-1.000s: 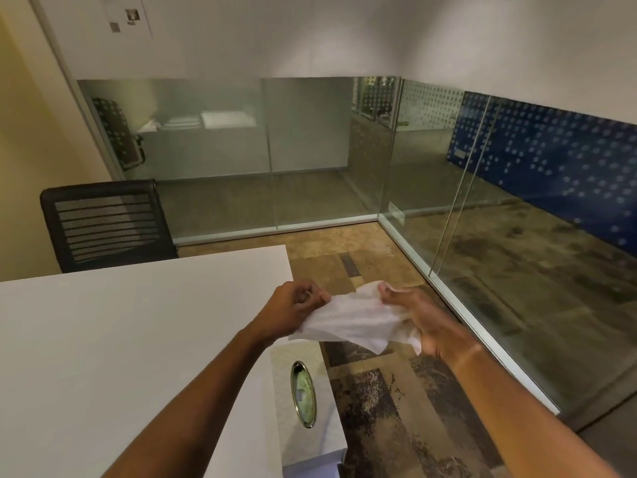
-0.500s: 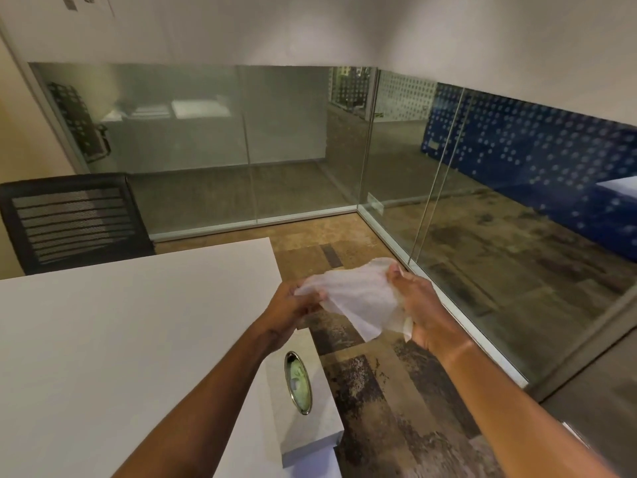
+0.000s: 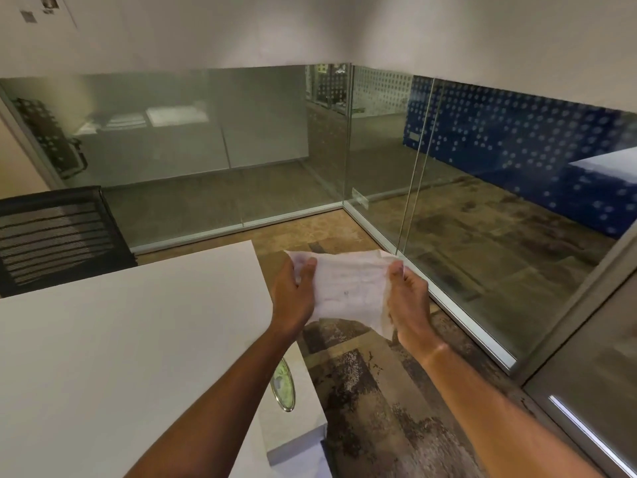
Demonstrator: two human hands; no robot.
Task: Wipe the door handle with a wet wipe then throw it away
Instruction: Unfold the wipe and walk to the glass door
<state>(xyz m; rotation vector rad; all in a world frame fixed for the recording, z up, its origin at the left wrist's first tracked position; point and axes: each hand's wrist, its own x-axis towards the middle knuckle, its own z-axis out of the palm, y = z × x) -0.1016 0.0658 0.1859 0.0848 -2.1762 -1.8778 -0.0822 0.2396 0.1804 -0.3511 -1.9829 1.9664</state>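
— Wet wipe [image 3: 348, 288]: how is it seen, and where?

— It is seen as a thin, white, slightly see-through sheet, creased and spread nearly flat, with faint grey marks near its middle. It is held in the air past the far right corner of the white tabletop [image 3: 138, 339], above the patterned carpet [image 3: 379, 408], and nothing is touched by it except the hands. Its lower right corner is left hanging loose.

— And the hands?

— The left hand [image 3: 293, 301] is pinched on the left edge, thumb on the near face. The right hand [image 3: 408, 305] is pinched on the right edge. The two are kept apart, with the sheet stretched between them.

— What is hidden or hard to make out?

— The fingers behind the sheet are covered by it. A white box [image 3: 293, 408] with an oval opening, at the right edge of the tabletop, is partly covered by the left forearm, and its contents cannot be told. The black mesh chair [image 3: 58, 236] is cut off at the left border. No door handle can be made out; only a frame strip [image 3: 586, 432] is seen at the lower right, beside the glass partition [image 3: 448, 236].

— What differs from half a second ago?

— The wipe was bunched then; it has been pulled open and wider, and the hands have been drawn further apart.
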